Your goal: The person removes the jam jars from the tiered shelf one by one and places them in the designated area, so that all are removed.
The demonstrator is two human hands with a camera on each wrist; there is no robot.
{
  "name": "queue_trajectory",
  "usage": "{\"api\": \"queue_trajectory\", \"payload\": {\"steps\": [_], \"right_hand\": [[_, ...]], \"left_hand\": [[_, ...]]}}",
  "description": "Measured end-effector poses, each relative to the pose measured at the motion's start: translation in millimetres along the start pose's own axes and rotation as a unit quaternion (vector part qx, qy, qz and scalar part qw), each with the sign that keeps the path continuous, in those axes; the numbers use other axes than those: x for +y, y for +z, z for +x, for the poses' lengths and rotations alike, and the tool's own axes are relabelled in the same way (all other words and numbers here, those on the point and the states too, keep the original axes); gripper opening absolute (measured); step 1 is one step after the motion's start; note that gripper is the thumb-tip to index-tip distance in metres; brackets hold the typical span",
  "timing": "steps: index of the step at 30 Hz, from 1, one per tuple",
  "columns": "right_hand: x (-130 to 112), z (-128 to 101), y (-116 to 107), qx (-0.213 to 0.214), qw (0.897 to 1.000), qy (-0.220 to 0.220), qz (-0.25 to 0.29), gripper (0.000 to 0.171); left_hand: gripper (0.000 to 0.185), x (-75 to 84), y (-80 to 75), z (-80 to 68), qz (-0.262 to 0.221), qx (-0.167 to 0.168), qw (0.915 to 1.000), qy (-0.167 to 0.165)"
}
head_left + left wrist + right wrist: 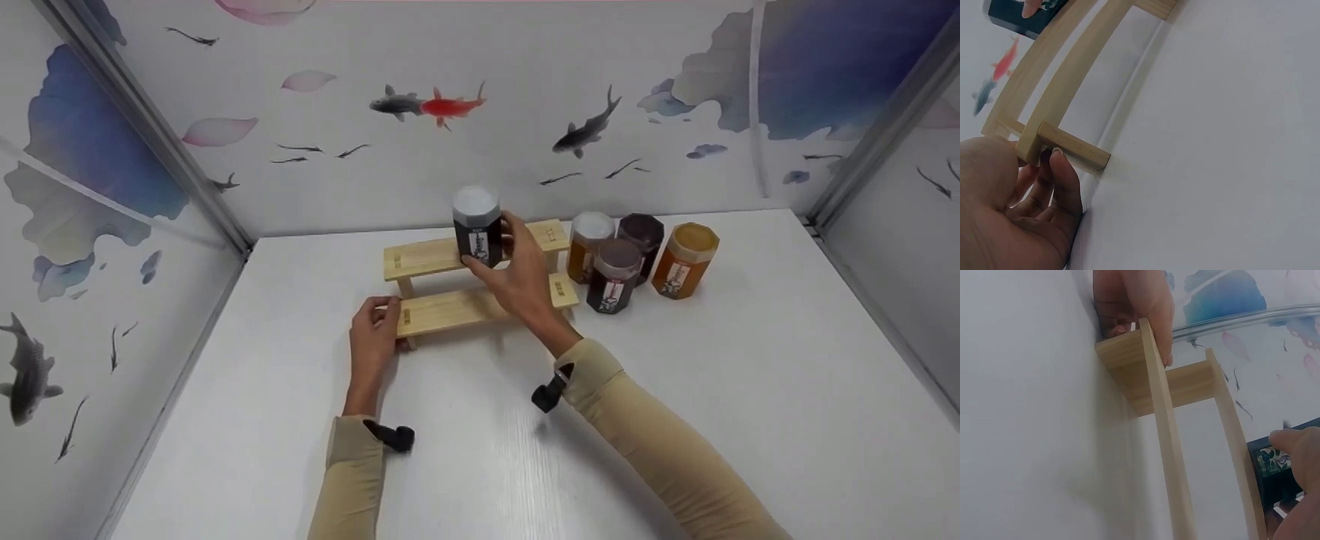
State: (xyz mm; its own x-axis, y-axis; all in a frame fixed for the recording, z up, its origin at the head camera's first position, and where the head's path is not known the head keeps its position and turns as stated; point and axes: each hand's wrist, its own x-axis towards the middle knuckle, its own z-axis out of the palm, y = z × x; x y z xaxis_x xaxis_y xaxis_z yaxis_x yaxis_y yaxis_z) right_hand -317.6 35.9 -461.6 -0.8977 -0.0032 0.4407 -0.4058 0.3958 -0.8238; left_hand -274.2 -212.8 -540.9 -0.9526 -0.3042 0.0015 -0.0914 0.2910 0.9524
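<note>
Nearest, the left hand [373,330] pinches the wooden rack's [450,309] lower-step end, seemingly steadying it on the bench [675,420], while the right hand [517,274] wraps its grip round the dark jar [477,225] at the upper step, four jars [637,259] waiting beyond.

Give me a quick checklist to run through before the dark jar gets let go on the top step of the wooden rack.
1. Right hand grips the dark jar: ok, fingers wrap its sides.
2. Jar upright: ok, white lid faces up.
3. Jar base fully seated on the top step: cannot tell, the fingers hide the contact.
4. Wooden rack steadied: ok, the left hand holds its left end at the lower step.
5. Room on the top step: ok, no other jar stands on it.
6. Other four jars out of the way: ok, grouped on the table right of the rack.
</note>
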Motion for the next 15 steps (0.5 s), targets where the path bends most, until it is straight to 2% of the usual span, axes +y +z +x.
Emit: {"api": "queue_trajectory", "payload": {"steps": [7,15], "right_hand": [[2,-16,-27,-0.018,0.999,0.024,0.038,0.086],[17,-43,-73,0.003,0.999,0.005,0.048,0.085]], "left_hand": [[0.034,-0.8,-2.4,-1.1,0.003,-0.001,1.0000,-0.003],[0.035,1.0,0.2,-3.0,-0.004,-0.005,0.9999,0.009]]}}
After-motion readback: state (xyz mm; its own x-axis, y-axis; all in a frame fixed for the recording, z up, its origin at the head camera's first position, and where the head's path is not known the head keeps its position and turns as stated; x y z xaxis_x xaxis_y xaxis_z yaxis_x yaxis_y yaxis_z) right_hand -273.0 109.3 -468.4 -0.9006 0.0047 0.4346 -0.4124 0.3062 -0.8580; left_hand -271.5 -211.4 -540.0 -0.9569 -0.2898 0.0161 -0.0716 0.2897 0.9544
